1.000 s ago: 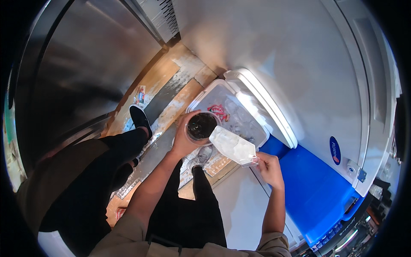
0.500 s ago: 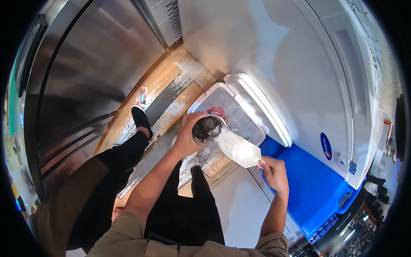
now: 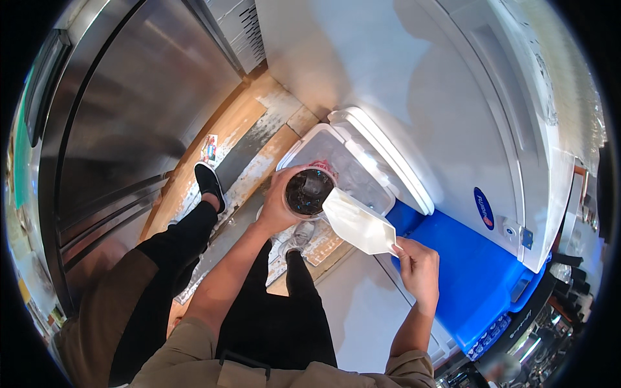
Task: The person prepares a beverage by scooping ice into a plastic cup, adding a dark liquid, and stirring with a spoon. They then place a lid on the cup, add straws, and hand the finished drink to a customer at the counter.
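My left hand (image 3: 276, 205) is wrapped around a cup (image 3: 288, 218) of dark drink with ice (image 3: 315, 187) in it. In my right hand (image 3: 419, 268), closed on its handle, is a white scoop (image 3: 359, 223). The scoop's front edge points at the cup's right side, and its hollow looks bare of ice. Below and behind the cup stands a translucent bin (image 3: 304, 147) with ice inside; the cup and scoop hide part of it. The bin's white lid (image 3: 388, 155) leans upright along its right side.
A white chest freezer (image 3: 362, 58) rises beyond the bin. To the right sits a blue cooler box (image 3: 462, 284). Stainless steel doors (image 3: 149, 97) line the left. Close on my left is another person's leg with a black shoe (image 3: 210, 186), on a worn wood-pattern floor (image 3: 272, 145).
Ice that was sliding off the scoop is now in the cup. The scoop has tipped back slightly from the rim, and the dark drink shows more plainly.
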Demonstrator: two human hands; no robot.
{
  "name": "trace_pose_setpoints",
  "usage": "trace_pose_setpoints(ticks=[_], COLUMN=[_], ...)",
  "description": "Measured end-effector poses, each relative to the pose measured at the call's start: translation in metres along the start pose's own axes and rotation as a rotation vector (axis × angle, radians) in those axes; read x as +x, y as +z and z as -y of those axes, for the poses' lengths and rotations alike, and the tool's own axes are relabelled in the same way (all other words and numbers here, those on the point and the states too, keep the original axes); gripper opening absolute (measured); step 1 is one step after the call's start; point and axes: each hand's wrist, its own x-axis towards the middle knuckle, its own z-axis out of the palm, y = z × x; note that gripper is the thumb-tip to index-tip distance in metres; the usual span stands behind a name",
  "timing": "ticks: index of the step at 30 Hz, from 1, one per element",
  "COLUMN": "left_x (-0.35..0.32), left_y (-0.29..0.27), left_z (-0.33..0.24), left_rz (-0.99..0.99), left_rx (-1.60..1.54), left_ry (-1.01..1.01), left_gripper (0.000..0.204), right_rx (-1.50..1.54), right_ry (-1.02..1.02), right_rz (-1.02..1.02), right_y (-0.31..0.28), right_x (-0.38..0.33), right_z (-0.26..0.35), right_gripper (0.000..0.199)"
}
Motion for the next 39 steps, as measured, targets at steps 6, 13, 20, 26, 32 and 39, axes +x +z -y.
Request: trace_pose_setpoints(ticks=[6,13,20,26,32,39], left_x=[-0.005,0.004,0.000,-0.014,-0.012,0.028], left_y=[0.002,-0.021,-0.028,-0.051,-0.085,-0.080], left_z=[0.000,-0.001,-0.014,-0.036,-0.130,-0.280], left_rz=[-0.084,-0.021,-0.144,-0.215,-0.141,0.111], left_rx=[-0.193,-0.076,-0.033,0.102,0.010,-0.040], left_ry=[-0.129,-0.054,-0.018,-0.070,-0.023,0.117], left_gripper=[0.081,0.089,0.090,0.088,0.088,0.094], right_rx=[0.398,0.579,0.251,0.076,-0.175,0.224], right_ry=[0.240,0.264,0.368,-0.057,0.419,0.376], right_rz=[0.199,0.128,0.144,-0.399,-0.227,0.053], right_y=[0.001,0.035,0.136,0.158,0.103,0.159], right_x=[-0.002,-0.011,0.012,0.071,0.070,-0.121], right_z=[-0.029,-0.045,-0.091,-0.055,-0.084,-0.020], right_gripper=[0.012,0.015,0.026,0.047,0.074,0.051])
